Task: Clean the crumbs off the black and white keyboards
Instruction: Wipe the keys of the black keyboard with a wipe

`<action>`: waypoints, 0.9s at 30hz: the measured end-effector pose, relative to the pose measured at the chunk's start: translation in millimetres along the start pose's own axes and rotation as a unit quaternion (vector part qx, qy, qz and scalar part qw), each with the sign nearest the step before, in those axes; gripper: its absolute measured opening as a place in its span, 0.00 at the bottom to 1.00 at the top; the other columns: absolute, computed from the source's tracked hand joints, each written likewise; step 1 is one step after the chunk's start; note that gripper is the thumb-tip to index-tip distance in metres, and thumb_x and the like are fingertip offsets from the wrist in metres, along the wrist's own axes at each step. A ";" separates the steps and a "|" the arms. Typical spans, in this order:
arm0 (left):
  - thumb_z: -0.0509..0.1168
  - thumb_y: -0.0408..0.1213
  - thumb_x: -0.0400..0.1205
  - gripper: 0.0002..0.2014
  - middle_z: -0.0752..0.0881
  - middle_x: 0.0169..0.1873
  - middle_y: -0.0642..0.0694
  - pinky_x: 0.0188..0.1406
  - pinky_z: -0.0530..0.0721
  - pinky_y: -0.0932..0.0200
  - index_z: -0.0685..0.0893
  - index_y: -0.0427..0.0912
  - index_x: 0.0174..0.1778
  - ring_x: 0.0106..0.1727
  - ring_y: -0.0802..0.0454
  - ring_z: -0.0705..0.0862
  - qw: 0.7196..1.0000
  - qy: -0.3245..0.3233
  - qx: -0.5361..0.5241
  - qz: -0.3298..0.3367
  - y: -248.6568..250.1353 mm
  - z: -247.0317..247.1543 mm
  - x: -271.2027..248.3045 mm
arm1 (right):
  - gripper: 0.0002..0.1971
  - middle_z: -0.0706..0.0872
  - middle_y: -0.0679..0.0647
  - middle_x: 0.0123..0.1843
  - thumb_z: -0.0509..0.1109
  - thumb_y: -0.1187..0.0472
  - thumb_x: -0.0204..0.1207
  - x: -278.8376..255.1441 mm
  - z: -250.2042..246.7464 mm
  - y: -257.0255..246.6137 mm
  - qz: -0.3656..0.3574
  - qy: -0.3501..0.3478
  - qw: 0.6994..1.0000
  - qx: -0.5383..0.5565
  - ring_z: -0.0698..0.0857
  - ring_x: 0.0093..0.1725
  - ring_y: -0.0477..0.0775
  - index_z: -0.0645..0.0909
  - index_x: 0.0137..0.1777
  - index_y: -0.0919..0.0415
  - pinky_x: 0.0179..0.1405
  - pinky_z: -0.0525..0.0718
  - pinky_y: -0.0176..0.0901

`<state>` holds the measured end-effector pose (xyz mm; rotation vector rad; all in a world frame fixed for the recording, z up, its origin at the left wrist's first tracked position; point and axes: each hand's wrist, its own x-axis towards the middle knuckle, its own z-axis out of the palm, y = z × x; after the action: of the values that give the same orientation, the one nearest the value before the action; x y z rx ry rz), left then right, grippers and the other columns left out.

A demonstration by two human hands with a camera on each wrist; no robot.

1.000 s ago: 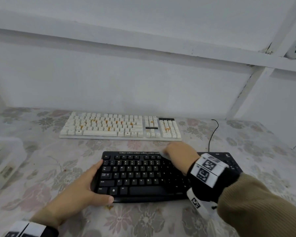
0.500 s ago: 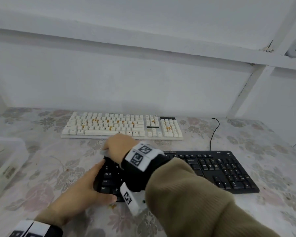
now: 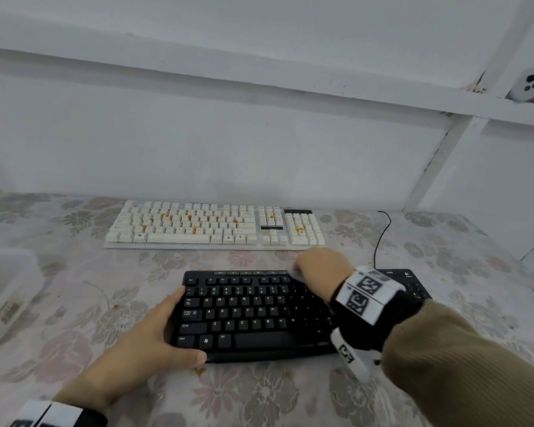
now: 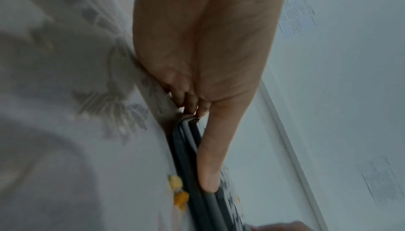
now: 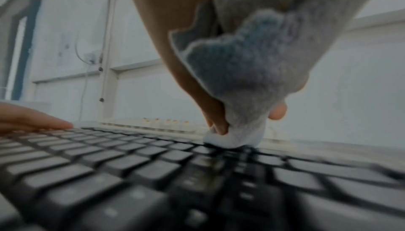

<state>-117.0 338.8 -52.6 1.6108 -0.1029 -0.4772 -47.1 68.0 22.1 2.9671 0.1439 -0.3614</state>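
White panelled wall behind, floral cloth over the bench (image 3: 74, 303). Far across it, near the back edge, white keyboard (image 3: 213, 226), flat and parallel to the wall, orange crumbs (image 3: 167, 216) dotted over the keys. Closer in, towards the front edge, black keyboard (image 3: 259, 315), well apart from the white one, a cable (image 3: 383, 238) curling off from its far right corner. Left hand (image 3: 142, 349) clamped on the near-left corner of the black keyboard: thumb laid along the front edge, fingers up the left side by the Tab and Caps Lock keys. From the left wrist view, thumb (image 4: 219, 148) pressed along the dark rim, other fingers tucked at the corner, a few yellow crumbs on the cloth (image 4: 178, 189) just beside the frame. Right hand (image 3: 321, 266) over the top row, right of centre, its grip closed round a wad of pale cloth (image 5: 241, 71), fingertips pinching the bundle, its white lower end pressed down onto the far keys. At the left edge of the bench, part of a clear plastic tub (image 3: 3, 288).
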 end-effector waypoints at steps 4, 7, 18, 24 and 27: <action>0.88 0.53 0.34 0.69 0.86 0.58 0.67 0.50 0.83 0.69 0.63 0.64 0.74 0.60 0.66 0.85 1.000 -0.002 0.015 0.009 -5.6 -4.0 2.9 | 0.11 0.79 0.52 0.40 0.57 0.62 0.84 -9.3 -9.0 21.6 0.034 -0.019 0.997 -0.064 0.78 0.35 0.54 0.81 0.48 0.61 0.35 0.76 0.41; 0.88 0.53 0.37 0.69 0.84 0.63 0.63 0.58 0.83 0.62 0.62 0.64 0.76 0.64 0.62 0.84 1.000 -0.006 0.025 0.009 -7.6 -5.3 4.0 | 0.11 0.82 0.53 0.42 0.59 0.62 0.84 3.3 -17.0 0.2 -0.002 -0.017 0.999 -0.029 0.81 0.36 0.51 0.81 0.55 0.65 0.34 0.78 0.37; 0.85 0.29 0.58 0.52 0.88 0.51 0.67 0.40 0.82 0.75 0.63 0.64 0.70 0.51 0.74 0.85 0.999 0.021 0.047 0.008 1.0 -0.4 2.9 | 0.14 0.81 0.52 0.36 0.59 0.61 0.85 30.7 -12.7 -129.6 -0.202 0.055 0.978 0.013 0.78 0.32 0.51 0.83 0.42 0.60 0.35 0.80 0.41; 0.88 0.54 0.33 0.67 0.86 0.58 0.63 0.45 0.82 0.75 0.64 0.62 0.72 0.58 0.69 0.85 1.000 0.007 0.009 0.017 -4.6 -3.1 3.6 | 0.17 0.81 0.52 0.37 0.58 0.54 0.85 13.0 -3.0 -56.7 -0.127 0.035 0.991 0.034 0.80 0.32 0.51 0.77 0.36 0.61 0.46 0.88 0.46; 0.88 0.55 0.34 0.65 0.85 0.59 0.65 0.45 0.82 0.76 0.64 0.65 0.70 0.58 0.70 0.85 1.000 0.000 0.009 0.018 -2.0 -2.0 2.2 | 0.18 0.87 0.52 0.45 0.57 0.51 0.85 7.7 1.9 -18.0 -0.053 0.010 0.999 0.010 0.85 0.40 0.52 0.85 0.48 0.61 0.47 0.86 0.43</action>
<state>-114.8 340.1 -55.0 1.6236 -0.1354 -0.4494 -42.1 86.1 15.9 2.9902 0.3015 -0.3491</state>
